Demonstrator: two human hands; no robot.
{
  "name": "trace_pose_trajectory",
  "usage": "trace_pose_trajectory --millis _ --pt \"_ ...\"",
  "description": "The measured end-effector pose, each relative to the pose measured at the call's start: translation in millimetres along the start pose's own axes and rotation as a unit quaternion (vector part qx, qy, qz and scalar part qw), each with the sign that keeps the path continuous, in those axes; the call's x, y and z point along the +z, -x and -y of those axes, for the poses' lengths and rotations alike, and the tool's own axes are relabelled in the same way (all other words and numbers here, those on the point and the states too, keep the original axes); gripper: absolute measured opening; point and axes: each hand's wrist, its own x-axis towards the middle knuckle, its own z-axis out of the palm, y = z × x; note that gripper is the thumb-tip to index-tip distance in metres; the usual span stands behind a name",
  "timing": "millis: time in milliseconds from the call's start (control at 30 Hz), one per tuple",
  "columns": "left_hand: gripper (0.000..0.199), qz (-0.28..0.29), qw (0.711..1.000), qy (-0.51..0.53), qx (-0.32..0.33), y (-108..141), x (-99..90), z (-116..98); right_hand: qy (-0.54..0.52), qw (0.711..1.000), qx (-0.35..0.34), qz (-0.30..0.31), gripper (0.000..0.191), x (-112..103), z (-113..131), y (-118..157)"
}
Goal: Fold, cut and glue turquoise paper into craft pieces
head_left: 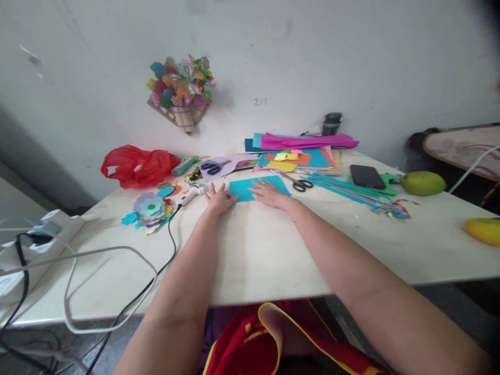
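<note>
Head view: a blue sheet (244, 188) lies on the table (269, 260) beside black-handled scissors (300, 184); the right hand (269, 194) rests flat on it, unclenched; the left hand (220, 199), splayed and loose, meets its left edge.

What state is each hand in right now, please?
Left hand: open, fingers spread, at the blue sheet's left edge.
Right hand: open, palm down on the sheet, grasping nothing.

Head camera: worn on the person's head, above the near side of the blue sheet (244, 190).
Facing: forward and down, past the sheet to the wall (351, 62) beyond.
Table edge (269, 298): closer than the sheet.
</note>
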Motion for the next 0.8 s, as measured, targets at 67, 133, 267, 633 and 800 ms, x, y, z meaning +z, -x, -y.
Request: trace_pose_trajectory --millis 67,133,267,633,800 --pt "0.039 0.002 1.000 -0.001 0.001 -0.1 0.1 0.1 -0.015 0.998 -0.052 0.011 0.051 3.2 4.8 -3.2" --pt "0.040 0.003 1.000 -0.002 0.001 -0.4 0.2 0.9 -0.019 0.996 -0.085 0.036 0.053 7.2 9.0 -6.0" --pt "0.040 0.009 1.000 -0.007 -0.014 -2.2 -0.4 6.0 -0.003 0.993 -0.095 0.075 0.056 11.7 14.7 -7.4" --pt "0.039 0.011 0.995 -0.020 -0.100 4.9 -10.7 7.3 0.019 0.994 -0.078 0.073 0.057 14.2 17.7 -6.5" --pt "0.056 -0.019 0.997 -0.027 -0.069 10.4 -17.4 -2.6 0.017 0.994 -0.075 0.077 0.059 14.5 18.5 -7.3"
